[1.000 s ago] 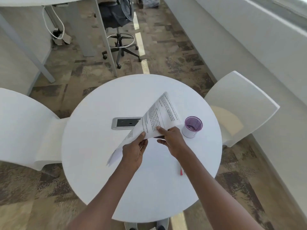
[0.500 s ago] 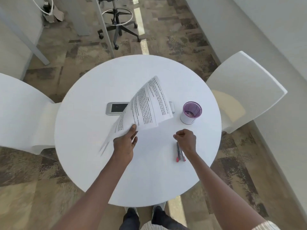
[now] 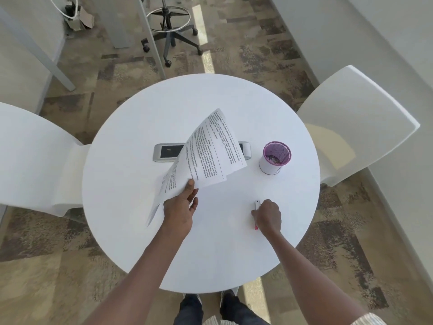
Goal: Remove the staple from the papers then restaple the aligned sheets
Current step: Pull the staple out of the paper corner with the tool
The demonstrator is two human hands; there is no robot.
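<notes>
Round white table (image 3: pixel 131 174) seen from above, serving as the landmark for all else. Printed papers (image 3: pixel 206 151) lifted off the table's centre, sheets fanned and curling, far corner raised, near corner pinched in the left hand (image 3: pixel 180 208). Left thumb on top of the sheets, fingers curled underneath, grip closed on the paper. Staple itself too small to make out. Behind the papers, at the table's middle, grey power outlet panel (image 3: pixel 167 153) set flush into the surface, partly hidden by the sheets. Toward the table's right edge, white cup with a purple mesh rim (image 3: pixel 274 160), upright, small items inside, not identifiable. On the near-right part of the table, right hand (image 3: pixel 268 215) lowered over a slim white and pink tool (image 3: pixel 257 207), possibly a stapler or staple remover; only its tip and tail visible beside the knuckles. Fingers curled down around it, touching; firmly gripped or merely resting, cannot tell. Tool well apart from the papers. White chair (image 3: pixel 358 123) just beyond the table's right side, another white chair (image 3: pixel 30 158) at its left. Rolling stool (image 3: pixel 169 26) on patterned carpet beyond the table's far edge. Shoes and dark trousers visible under the near edge.
</notes>
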